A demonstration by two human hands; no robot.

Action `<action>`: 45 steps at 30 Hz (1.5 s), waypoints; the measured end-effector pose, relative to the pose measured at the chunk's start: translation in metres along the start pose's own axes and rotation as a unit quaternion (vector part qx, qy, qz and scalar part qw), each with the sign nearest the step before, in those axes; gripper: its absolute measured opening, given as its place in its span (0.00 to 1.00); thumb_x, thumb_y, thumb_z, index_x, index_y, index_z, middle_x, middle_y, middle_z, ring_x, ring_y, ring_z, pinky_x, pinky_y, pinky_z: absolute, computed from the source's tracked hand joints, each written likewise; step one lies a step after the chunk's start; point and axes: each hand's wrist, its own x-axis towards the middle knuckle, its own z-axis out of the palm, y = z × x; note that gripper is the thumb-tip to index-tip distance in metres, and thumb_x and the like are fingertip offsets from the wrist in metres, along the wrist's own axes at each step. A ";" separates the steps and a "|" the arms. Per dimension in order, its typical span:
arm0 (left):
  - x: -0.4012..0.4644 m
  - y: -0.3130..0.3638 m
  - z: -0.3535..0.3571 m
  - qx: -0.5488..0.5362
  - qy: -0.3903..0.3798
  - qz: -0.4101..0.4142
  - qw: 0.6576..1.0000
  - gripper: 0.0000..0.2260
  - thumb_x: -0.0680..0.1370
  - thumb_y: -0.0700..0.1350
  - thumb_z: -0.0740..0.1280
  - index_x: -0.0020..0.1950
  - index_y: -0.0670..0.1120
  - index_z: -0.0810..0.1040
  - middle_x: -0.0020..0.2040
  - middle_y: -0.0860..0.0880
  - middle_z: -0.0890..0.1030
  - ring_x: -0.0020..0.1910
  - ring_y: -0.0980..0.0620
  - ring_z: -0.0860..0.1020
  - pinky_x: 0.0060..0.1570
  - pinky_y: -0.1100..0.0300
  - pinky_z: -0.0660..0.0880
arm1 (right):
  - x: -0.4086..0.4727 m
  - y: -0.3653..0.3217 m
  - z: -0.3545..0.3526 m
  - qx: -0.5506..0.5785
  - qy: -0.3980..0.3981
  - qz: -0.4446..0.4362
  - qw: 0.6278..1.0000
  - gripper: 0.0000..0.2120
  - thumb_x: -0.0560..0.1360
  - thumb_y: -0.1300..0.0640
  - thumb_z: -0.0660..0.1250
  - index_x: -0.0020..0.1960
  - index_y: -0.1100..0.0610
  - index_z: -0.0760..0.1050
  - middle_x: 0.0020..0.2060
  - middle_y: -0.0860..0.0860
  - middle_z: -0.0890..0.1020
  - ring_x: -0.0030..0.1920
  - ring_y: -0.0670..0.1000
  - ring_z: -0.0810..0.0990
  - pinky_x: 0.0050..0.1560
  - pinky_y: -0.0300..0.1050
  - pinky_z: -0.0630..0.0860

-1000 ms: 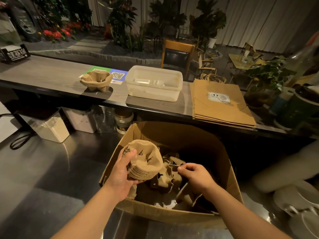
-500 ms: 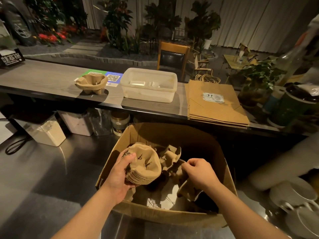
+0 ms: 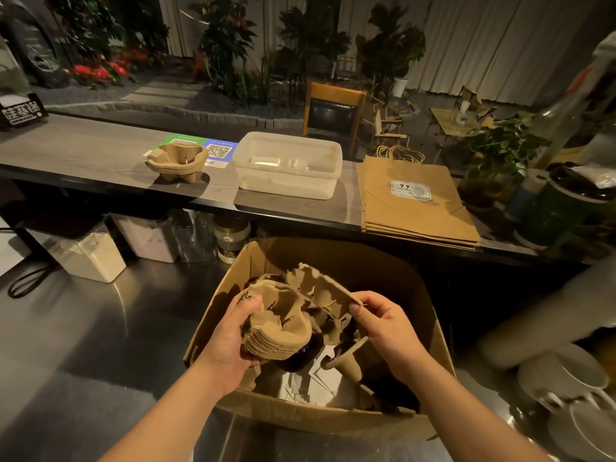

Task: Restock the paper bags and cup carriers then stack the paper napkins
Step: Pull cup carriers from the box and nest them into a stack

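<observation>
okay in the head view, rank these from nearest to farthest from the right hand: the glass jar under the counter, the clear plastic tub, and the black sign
From the right hand:
1. Glass jar, under the counter, beyond the box.
2. Clear plastic tub, on the counter, centre.
3. Black sign, counter's far left end.

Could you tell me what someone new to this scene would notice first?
Front and centre, the left hand grips a nested stack of cup carriers over the open cardboard box, while the right hand pinches a single cup carrier beside it. On the wooden counter behind lie a flat pile of paper bags, a translucent plastic tub and more carriers.
</observation>
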 end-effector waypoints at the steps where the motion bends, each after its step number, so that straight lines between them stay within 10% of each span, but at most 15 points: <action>1: -0.001 0.000 0.001 0.004 -0.001 0.001 1.000 0.22 0.75 0.59 0.68 0.68 0.55 0.78 0.60 0.45 0.85 0.63 0.39 0.81 0.54 0.44 0.78 | -0.001 0.000 0.000 0.006 -0.003 -0.004 1.000 0.11 0.83 0.57 0.65 0.48 0.45 0.84 0.47 0.48 0.86 0.50 0.50 0.83 0.53 0.51 0.80; 7: -0.004 0.003 0.003 0.011 -0.013 0.005 1.000 0.22 0.75 0.58 0.68 0.67 0.54 0.79 0.59 0.45 0.86 0.61 0.40 0.82 0.50 0.46 0.80 | -0.007 -0.006 0.006 0.051 -0.052 -0.040 0.997 0.07 0.77 0.58 0.67 0.47 0.48 0.81 0.48 0.48 0.84 0.50 0.49 0.83 0.48 0.43 0.79; 16: -0.004 0.003 0.001 0.016 -0.029 0.018 0.999 0.36 0.65 0.65 0.77 0.71 0.59 0.74 0.64 0.46 0.83 0.65 0.40 0.81 0.62 0.35 0.78 | -0.017 -0.011 0.025 -0.163 -0.102 -0.121 0.974 0.08 0.81 0.50 0.67 0.59 0.40 0.79 0.46 0.38 0.83 0.42 0.46 0.82 0.44 0.45 0.82; 21: -0.002 0.002 0.001 0.026 -0.037 0.037 0.998 0.51 0.52 0.70 0.83 0.73 0.61 0.72 0.65 0.48 0.83 0.65 0.42 0.81 0.63 0.37 0.78 | -0.015 -0.011 0.030 -0.348 -0.152 -0.158 0.911 0.12 0.82 0.44 0.62 0.63 0.37 0.77 0.48 0.33 0.81 0.51 0.40 0.76 0.65 0.50 0.64; 26: 0.000 -0.001 0.003 0.041 -0.035 0.039 0.998 0.46 0.54 0.64 0.84 0.70 0.61 0.73 0.63 0.46 0.83 0.63 0.41 0.82 0.60 0.40 0.81 | -0.014 -0.014 0.029 -0.412 -0.200 -0.169 0.873 0.15 0.81 0.46 0.61 0.67 0.38 0.75 0.55 0.35 0.81 0.55 0.39 0.73 0.67 0.52 0.60; 33: 0.004 -0.002 0.000 0.020 -0.001 0.049 0.999 0.38 0.57 0.61 0.77 0.68 0.62 0.75 0.64 0.46 0.82 0.63 0.40 0.80 0.60 0.37 0.79 | -0.012 -0.013 0.006 -0.050 -0.100 -0.029 0.993 0.20 0.72 0.55 0.64 0.63 0.45 0.77 0.47 0.50 0.77 0.44 0.47 0.79 0.46 0.45 0.81; 39: 0.004 -0.001 0.002 0.005 0.000 0.045 0.999 0.29 0.65 0.58 0.75 0.67 0.63 0.75 0.64 0.47 0.81 0.63 0.40 0.79 0.56 0.40 0.78 | -0.009 -0.016 -0.004 0.178 -0.005 0.044 0.983 0.08 0.80 0.65 0.64 0.57 0.61 0.79 0.39 0.54 0.78 0.34 0.47 0.78 0.34 0.40 0.76; 45: 0.002 0.001 0.003 0.015 -0.014 0.043 0.999 0.33 0.63 0.60 0.77 0.67 0.63 0.74 0.63 0.48 0.81 0.62 0.42 0.79 0.53 0.45 0.78 | -0.007 -0.022 0.005 0.255 0.152 0.094 0.950 0.15 0.81 0.48 0.67 0.40 0.52 0.85 0.40 0.54 0.80 0.45 0.54 0.79 0.51 0.55 0.77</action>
